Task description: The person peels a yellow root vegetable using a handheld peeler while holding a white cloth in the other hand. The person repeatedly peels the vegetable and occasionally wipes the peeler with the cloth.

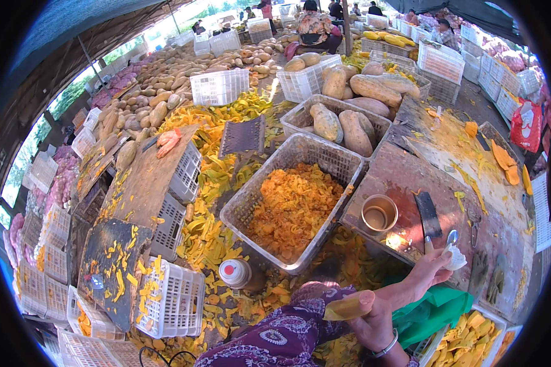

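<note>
My left hand reaches across to the right and holds a piece of white steamed bun over the table edge. Closer to my body, my right hand, with a bracelet at the wrist, grips a pink sausage in a yellow wrapper. Just beyond the left fingers lies a cleaver, its handle towards me. A metal spoon shows beside the bun; whether it is held I cannot tell. A metal cup with some liquid stands on the reddish board.
A plastic crate of orange pumpkin pulp stands ahead, with whole pumpkins behind it. A lidded bottle is on the peel-strewn floor. Gloves and a peeler lie at right, above cut pumpkin pieces. People sit far back.
</note>
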Action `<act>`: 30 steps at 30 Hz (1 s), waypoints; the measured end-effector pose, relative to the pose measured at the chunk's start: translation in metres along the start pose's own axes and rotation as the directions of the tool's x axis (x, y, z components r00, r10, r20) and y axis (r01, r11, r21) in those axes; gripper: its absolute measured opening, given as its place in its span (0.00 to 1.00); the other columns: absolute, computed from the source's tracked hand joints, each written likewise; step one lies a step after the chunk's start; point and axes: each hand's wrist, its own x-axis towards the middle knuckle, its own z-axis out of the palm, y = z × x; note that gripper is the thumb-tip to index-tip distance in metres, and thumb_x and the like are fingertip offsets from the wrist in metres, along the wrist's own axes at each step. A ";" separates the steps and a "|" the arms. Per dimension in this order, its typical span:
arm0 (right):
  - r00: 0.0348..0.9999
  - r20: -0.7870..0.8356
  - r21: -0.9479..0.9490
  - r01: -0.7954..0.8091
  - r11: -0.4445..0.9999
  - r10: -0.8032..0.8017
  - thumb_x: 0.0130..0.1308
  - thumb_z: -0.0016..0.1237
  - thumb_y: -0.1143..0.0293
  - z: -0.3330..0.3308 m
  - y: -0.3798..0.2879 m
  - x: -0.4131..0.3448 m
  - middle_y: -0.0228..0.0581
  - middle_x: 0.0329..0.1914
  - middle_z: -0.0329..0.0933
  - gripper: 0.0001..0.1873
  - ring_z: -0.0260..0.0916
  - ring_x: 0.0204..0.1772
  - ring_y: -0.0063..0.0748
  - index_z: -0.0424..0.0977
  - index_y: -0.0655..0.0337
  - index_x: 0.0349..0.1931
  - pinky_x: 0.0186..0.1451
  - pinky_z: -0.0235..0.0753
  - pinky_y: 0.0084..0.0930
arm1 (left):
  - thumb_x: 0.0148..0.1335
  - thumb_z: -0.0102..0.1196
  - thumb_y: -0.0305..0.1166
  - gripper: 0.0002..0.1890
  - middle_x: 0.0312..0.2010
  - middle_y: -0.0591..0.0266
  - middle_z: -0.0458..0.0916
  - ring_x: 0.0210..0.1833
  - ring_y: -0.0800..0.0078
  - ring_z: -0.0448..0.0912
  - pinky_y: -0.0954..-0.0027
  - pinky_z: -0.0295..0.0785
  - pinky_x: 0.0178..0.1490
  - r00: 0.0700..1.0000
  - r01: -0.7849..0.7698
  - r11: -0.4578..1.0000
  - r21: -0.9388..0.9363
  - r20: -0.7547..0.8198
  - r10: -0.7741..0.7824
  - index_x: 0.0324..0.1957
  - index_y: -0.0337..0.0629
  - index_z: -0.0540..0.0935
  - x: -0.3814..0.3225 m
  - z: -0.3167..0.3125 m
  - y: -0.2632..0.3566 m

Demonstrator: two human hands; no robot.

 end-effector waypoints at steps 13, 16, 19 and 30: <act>0.998 0.056 0.014 0.040 0.999 -0.041 0.51 0.56 0.75 0.010 0.006 0.004 0.37 0.24 0.71 0.10 0.72 0.27 0.33 0.71 0.60 0.34 0.31 0.69 0.23 | 0.63 0.48 0.46 0.20 0.45 0.68 0.73 0.44 0.82 0.70 0.77 0.68 0.49 1.000 0.003 1.000 0.008 -0.004 -0.003 0.53 0.46 0.70 -0.001 0.000 0.000; 0.950 0.275 -0.033 -0.148 0.988 0.151 0.59 0.48 0.75 0.003 0.004 -0.003 0.30 0.24 0.74 0.06 0.71 0.26 0.19 0.73 0.65 0.36 0.29 0.70 0.15 | 0.63 0.48 0.46 0.20 0.45 0.68 0.73 0.44 0.82 0.70 0.77 0.67 0.48 1.000 0.023 1.000 0.011 -0.011 -0.023 0.53 0.47 0.70 -0.001 0.002 0.000; 0.967 0.185 -0.016 -0.173 0.985 0.173 0.52 0.56 0.73 -0.003 0.009 -0.006 0.34 0.22 0.71 0.10 0.70 0.25 0.30 0.69 0.62 0.33 0.30 0.69 0.22 | 0.63 0.48 0.46 0.20 0.45 0.68 0.74 0.44 0.81 0.70 0.77 0.67 0.48 1.000 0.008 1.000 -0.003 -0.003 -0.008 0.52 0.46 0.71 0.002 0.002 -0.003; 0.924 -0.321 -0.275 0.118 0.954 -0.207 0.55 0.53 0.65 -0.032 0.007 0.007 0.36 0.19 0.66 0.11 0.65 0.22 0.36 0.68 0.62 0.26 0.25 0.62 0.25 | 0.63 0.48 0.48 0.22 0.45 0.69 0.74 0.45 0.81 0.70 0.76 0.66 0.49 1.000 0.017 0.999 0.032 -0.011 -0.016 0.54 0.48 0.70 0.001 0.004 -0.005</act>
